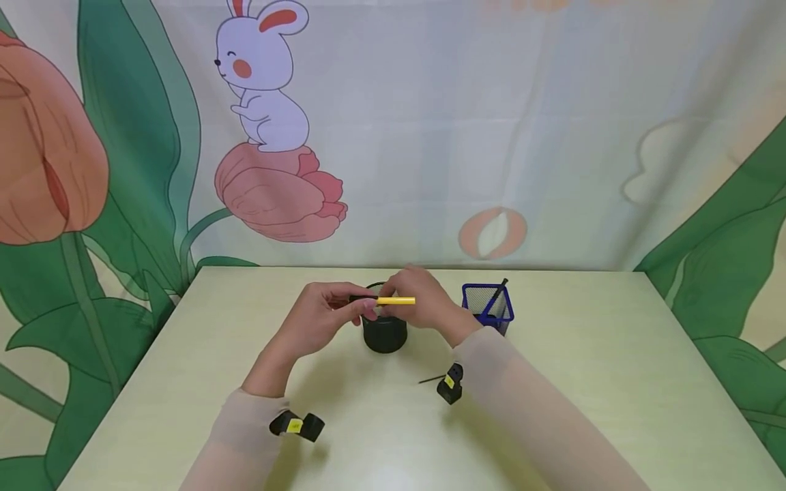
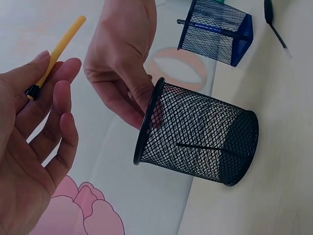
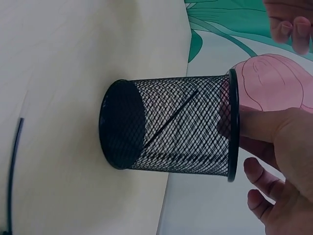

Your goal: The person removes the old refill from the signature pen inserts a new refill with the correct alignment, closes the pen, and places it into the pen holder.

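Observation:
My left hand point(image 1: 322, 314) pinches a yellow pen point(image 1: 396, 301) between thumb and fingers, above the round black mesh pen holder point(image 1: 385, 335). The pen's black end point(image 2: 33, 92) is by the thumb, and its yellow length sticks out past the fingertips. My right hand point(image 1: 424, 296) is at the holder's mouth, with fingertips reaching inside the rim. In the right wrist view, those fingertips point(image 3: 225, 120) appear apart from a thin dark stick point(image 3: 171, 119) leaning inside the holder. Other fingers of this hand are loosely bent outside the rim.
A square blue mesh holder point(image 1: 488, 308) with a dark pen point(image 1: 496, 294) in it stands right of the round one, near the table's back edge. Another thin dark stick point(image 1: 431, 379) lies by the right wrist. A printed curtain hangs behind the table point(image 1: 583, 382).

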`<state>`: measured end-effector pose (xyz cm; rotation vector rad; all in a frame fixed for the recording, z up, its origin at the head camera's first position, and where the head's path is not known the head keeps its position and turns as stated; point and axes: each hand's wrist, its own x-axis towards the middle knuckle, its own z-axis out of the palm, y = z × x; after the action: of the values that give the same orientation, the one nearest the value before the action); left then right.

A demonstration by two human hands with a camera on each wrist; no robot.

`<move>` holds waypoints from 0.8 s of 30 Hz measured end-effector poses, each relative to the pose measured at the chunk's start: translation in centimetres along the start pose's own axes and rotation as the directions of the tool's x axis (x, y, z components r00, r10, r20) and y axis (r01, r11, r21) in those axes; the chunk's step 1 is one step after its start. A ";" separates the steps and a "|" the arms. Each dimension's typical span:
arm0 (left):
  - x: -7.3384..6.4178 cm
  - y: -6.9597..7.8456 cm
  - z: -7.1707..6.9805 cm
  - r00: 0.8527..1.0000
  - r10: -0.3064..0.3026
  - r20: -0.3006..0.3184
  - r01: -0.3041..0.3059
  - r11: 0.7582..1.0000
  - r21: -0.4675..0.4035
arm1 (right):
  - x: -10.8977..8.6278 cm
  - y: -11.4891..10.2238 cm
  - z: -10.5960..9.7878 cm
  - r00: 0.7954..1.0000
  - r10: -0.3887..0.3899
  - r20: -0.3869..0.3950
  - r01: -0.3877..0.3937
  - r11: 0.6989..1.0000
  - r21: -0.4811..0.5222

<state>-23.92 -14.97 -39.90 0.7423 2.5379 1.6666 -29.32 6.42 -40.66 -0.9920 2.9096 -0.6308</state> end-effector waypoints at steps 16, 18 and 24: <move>0.3 0.4 -0.2 0.999 0.006 -0.046 -0.006 1.000 0.002 | 2.3 -1.2 1.6 0.989 0.124 0.081 -0.108 0.978 -0.180; 0.3 0.4 -0.2 0.999 0.004 -0.041 -0.004 1.000 0.000 | 2.4 -1.3 1.7 0.985 0.147 0.092 -0.126 0.972 -0.200; 0.4 0.2 -0.3 0.999 0.018 -0.029 -0.018 1.000 -0.019 | 2.7 -1.7 1.9 0.979 0.165 0.116 -0.136 0.964 -0.227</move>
<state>-24.26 -15.00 -39.50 0.7471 2.5382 1.7171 -30.22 2.92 -41.39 -0.7810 2.9418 -0.2322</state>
